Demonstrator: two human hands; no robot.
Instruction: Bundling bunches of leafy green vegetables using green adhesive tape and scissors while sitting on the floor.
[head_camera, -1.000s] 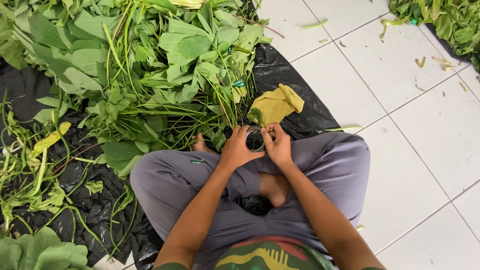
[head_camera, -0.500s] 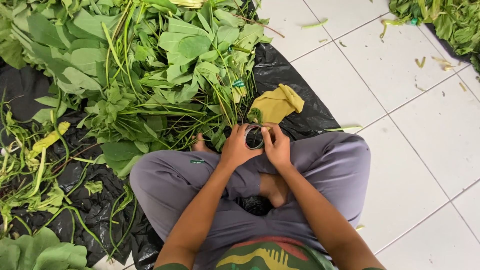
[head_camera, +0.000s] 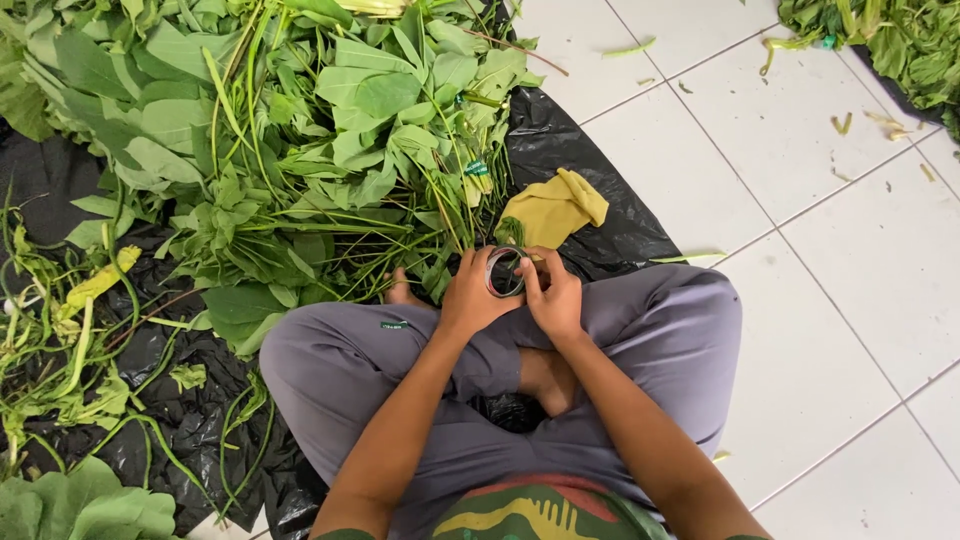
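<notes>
Green leafy stalks (head_camera: 300, 150) heap over black plastic sheeting (head_camera: 600, 200) at left, running off the frame's edges. At centre, above crossed legs, the left hand (head_camera: 470, 295) and right hand (head_camera: 555, 297) together clasp a tape roll (head_camera: 503, 272), its opening facing up, partly hidden by fingers. White tiled floor (head_camera: 800, 200) lies open rightward.

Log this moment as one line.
posture: seated cross-legged on floor | left hand: holds tape roll | right hand: on roll | ahead: leaf pile on black plastic
</notes>
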